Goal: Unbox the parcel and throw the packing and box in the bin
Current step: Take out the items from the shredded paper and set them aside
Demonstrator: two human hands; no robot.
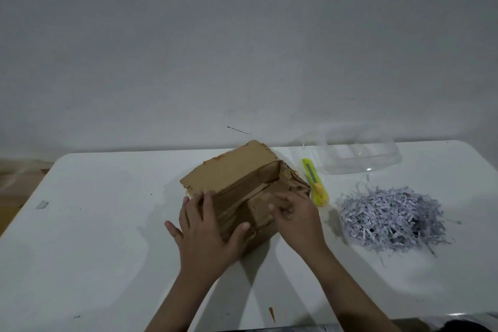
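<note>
A brown cardboard box, crumpled and partly flattened, lies in the middle of the white table. My left hand rests flat on its near left side with fingers spread. My right hand presses on its near right corner, fingers curled against the cardboard. A heap of grey-white shredded paper packing lies on the table to the right of the box, apart from both hands.
A yellow-green utility knife lies just right of the box. Behind it stands a clear plastic container by the wall. A grey wall runs along the table's far edge. Floor shows past the table's left edge.
</note>
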